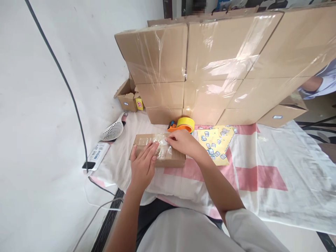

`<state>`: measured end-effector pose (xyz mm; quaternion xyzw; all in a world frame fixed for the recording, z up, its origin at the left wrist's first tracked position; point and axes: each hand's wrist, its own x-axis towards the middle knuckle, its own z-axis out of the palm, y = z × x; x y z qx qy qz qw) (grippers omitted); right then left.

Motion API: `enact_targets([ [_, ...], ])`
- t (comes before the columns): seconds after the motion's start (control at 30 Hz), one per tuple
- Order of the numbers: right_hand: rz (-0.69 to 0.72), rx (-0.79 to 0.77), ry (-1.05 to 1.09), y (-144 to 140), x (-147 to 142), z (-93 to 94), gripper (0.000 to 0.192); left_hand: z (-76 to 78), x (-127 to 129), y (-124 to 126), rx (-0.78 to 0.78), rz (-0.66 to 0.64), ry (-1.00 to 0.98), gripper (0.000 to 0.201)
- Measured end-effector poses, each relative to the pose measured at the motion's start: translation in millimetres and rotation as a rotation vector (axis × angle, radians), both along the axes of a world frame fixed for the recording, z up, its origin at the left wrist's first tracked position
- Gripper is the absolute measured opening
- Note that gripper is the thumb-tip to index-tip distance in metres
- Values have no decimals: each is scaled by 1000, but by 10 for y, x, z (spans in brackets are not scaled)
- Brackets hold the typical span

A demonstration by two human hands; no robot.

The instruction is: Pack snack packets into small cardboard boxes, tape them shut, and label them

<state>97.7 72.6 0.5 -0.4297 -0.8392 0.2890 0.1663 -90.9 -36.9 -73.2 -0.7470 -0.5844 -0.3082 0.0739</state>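
Observation:
A small flat cardboard box (172, 162) lies on the cloth in front of me, with crinkled clear tape (165, 151) across its top. My left hand (144, 161) rests flat on the left part of the box, fingers stretched out. Thumb and fingertips of my right hand (182, 141) are pinched together at the upper right edge of the clear tape. Just behind the box sit an orange tape dispenser (181, 129) and a yellow tape roll (186, 121). To the right of my right hand lies a yellow sheet with small labels (219, 143).
A wall of taped cardboard boxes (168, 63) stands behind. At left are an open carton (126, 99), a white perforated scoop (113, 131), a white package (99, 154) and a hanging cable (69, 85). Another person's sleeve (324, 82) shows at right, near another carton (280, 113).

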Motion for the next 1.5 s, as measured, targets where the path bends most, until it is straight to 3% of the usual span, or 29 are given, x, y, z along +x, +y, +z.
enact_targets([
  [0.17, -29, 53, -65, -3, -51, 0, 43, 39, -75, -72, -37, -124, 152, 44],
  [0.37, -144, -30, -142, -24, -91, 19, 44, 49, -44, -96, -63, -120, 133, 43],
  [0.57, -312, 87, -184, 94, -117, -122, 34, 45, -8, -61, -64, -117, 157, 43],
  [0.7, -541, 141, -170, 256, 60, -146, 65, 23, 2, -66, -37, -106, 138, 43],
  [0.77, -506, 123, -120, 273, 126, -146, 58, 29, 16, -72, -27, -96, 132, 41],
  [0.93, -173, -47, -54, 168, 35, -200, 47, 73, 157, -95, -8, -141, 109, 39],
  [1.2, -146, -43, -33, 228, -41, -239, 38, 41, 348, -142, -2, -172, -1, 41],
  [1.37, -152, -26, 1, 252, -34, -262, 33, 125, 427, -61, -44, -152, -10, 8],
  [1.5, -168, -54, 9, 265, -25, -283, 33, 150, 534, -27, -117, -101, 66, 13],
])
